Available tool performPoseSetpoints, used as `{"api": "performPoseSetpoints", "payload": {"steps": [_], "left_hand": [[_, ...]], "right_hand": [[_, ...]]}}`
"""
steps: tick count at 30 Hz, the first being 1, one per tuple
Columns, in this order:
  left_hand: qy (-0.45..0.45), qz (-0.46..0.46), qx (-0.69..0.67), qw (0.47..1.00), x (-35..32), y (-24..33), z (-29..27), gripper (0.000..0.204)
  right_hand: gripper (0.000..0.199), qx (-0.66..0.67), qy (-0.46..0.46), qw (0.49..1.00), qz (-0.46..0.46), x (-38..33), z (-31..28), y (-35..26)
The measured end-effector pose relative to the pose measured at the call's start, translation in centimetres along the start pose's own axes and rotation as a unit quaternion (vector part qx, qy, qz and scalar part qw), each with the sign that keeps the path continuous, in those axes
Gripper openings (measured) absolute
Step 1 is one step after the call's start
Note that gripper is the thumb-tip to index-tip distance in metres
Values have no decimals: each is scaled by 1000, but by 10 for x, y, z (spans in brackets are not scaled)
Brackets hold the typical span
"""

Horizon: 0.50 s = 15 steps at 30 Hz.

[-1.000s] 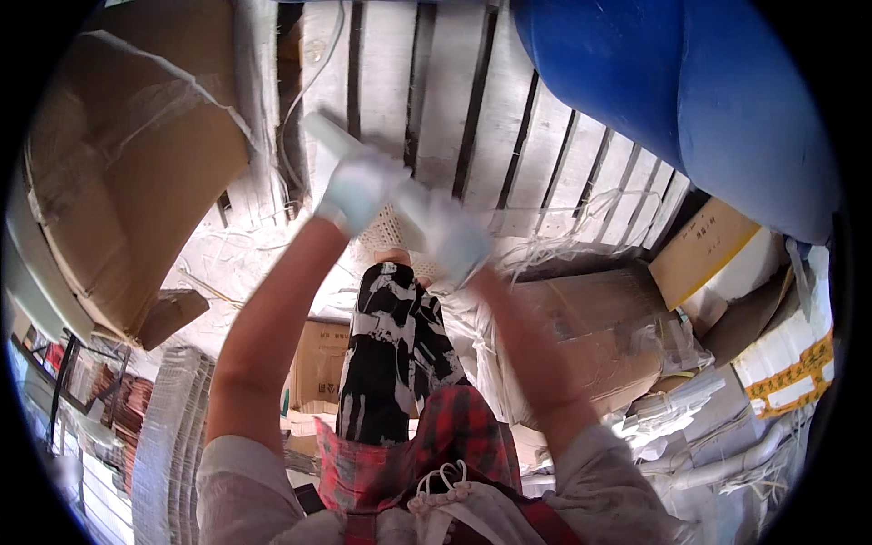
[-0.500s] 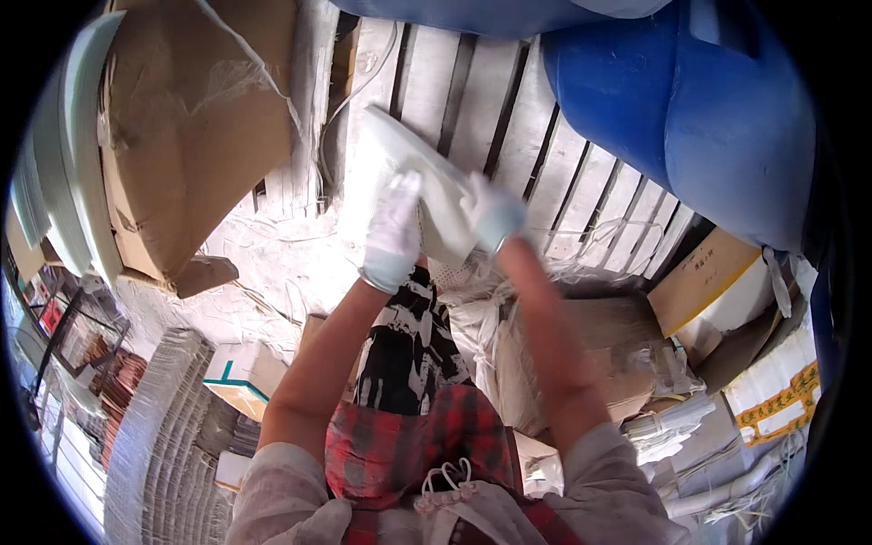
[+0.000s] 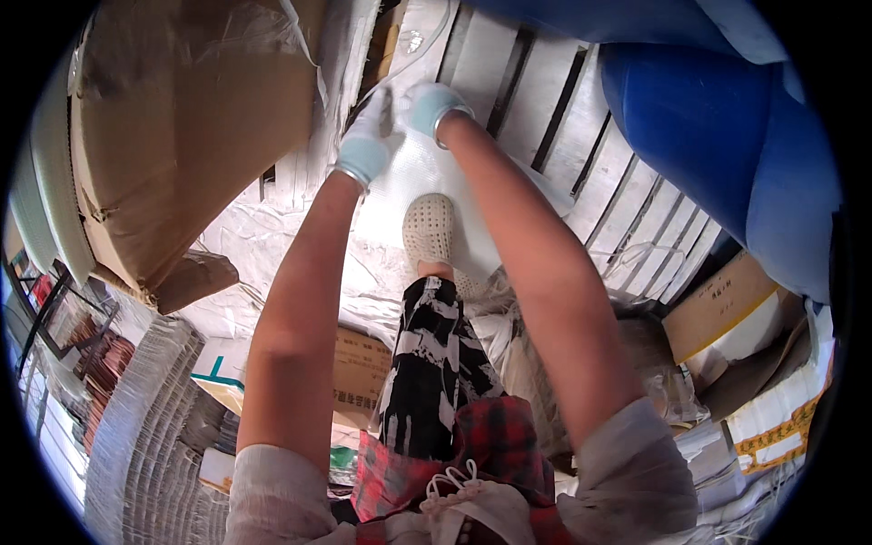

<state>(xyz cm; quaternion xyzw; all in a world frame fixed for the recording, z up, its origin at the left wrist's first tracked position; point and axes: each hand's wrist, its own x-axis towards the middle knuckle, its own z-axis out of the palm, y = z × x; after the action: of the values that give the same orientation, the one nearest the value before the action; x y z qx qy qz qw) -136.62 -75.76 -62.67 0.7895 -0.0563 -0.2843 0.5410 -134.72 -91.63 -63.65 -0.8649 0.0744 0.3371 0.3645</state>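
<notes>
Both my arms stretch forward over a white wooden pallet. My left hand and my right hand, each in a pale glove, grip the far end of a white plastic-wrapped package. The package lies flat on the pallet slats. My foot in a cream perforated shoe rests on the package's near end, below the hands. My leg in black-and-white patterned trousers runs down from it.
A large brown cardboard box leans at the left. Blue barrels fill the upper right. More cartons and white sacks lie at the right, and a wrapped stack stands at the lower left.
The white package, held up in both hands before, has gone forward and down onto the pallet. My arms are now stretched out and my foot is on it.
</notes>
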Motion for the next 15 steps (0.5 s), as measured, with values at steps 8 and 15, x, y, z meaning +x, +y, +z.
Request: {"api": "performPoseSetpoints", "payload": {"steps": [8,15], "left_hand": [[49,60,239,968,-134,6,20,18],[-109,83,585,799,-179,10,54,55]], "right_hand": [[20,-157,149,951,-220,-180,51,-24],[19,-184,209,912,-300,-195,88,30]]}}
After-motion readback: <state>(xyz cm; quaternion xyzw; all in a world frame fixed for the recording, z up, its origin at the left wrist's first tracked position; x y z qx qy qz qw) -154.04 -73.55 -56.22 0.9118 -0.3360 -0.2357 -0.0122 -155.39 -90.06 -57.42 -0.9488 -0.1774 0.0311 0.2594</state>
